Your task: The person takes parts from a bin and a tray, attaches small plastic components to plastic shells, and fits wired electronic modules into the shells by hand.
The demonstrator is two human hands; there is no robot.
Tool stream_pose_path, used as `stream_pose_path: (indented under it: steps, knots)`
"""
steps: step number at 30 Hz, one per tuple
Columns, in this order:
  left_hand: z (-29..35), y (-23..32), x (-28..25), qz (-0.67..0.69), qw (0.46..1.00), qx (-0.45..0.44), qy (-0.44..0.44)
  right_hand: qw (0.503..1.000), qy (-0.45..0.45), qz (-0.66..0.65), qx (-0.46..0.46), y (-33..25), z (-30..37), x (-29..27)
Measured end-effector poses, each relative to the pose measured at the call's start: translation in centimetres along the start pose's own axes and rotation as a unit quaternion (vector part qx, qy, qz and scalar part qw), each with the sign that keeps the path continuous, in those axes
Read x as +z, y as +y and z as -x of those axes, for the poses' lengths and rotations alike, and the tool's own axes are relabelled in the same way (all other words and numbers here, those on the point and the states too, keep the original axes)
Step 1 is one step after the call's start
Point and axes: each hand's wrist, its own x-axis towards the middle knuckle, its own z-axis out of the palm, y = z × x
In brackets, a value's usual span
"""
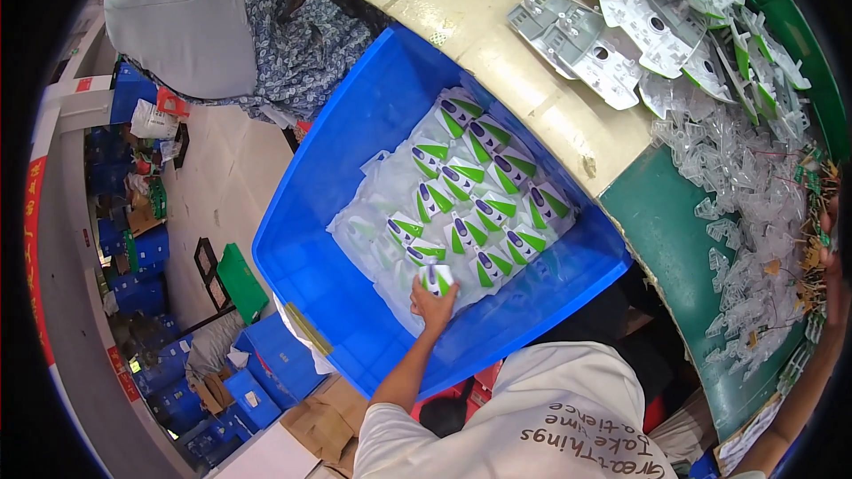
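A white-and-green plastic housing (436, 279) with a small dark oval is gripped in my left hand (432, 305), over the near side of a big blue bin (311, 186). Several similar housings (461, 179) lie in rows in the bin on translucent plastic bags (368, 204), with more showing faintly beneath. Far to the right, my right hand (831, 229) is at the picture's rim, beside small brown and green parts with thin wires (809, 253). Its fingers are partly cut off, so what they hold does not show.
Beside the bin stands a cream-and-green table (541, 115) with clear plastic pieces (754, 213) and white-grey shells (652, 27) piled on it. A person in patterned clothing (311, 53) sits at the upper left. Blue crates (275, 359) and cardboard (324, 421) stand on the left.
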Motion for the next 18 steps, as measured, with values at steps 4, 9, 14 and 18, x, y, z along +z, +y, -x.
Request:
stream_pose_path:
  steps: [4, 9, 14, 18]
  knots:
    - [-3.1, -1.2, 2.5, 0.205, 0.976, -0.064, -0.031, 0.999, -0.012, 0.052, 0.006, 3.6, 1.2, -2.4]
    - [0.6, 5.2, 6.3, 0.175, 0.952, -0.206, -0.146, 0.995, 0.067, 0.079, 0.01, 4.3, 1.8, 0.2]
    - [2.1, 13.1, 8.7, 0.147, 0.913, -0.369, -0.093, 0.996, -0.058, 0.03, 0.069, 4.2, 2.1, -0.4]
    - [1.6, 11.6, 11.6, 0.075, 0.927, -0.367, -0.022, 0.999, 0.006, 0.04, 0.025, 5.4, 3.4, 1.1]
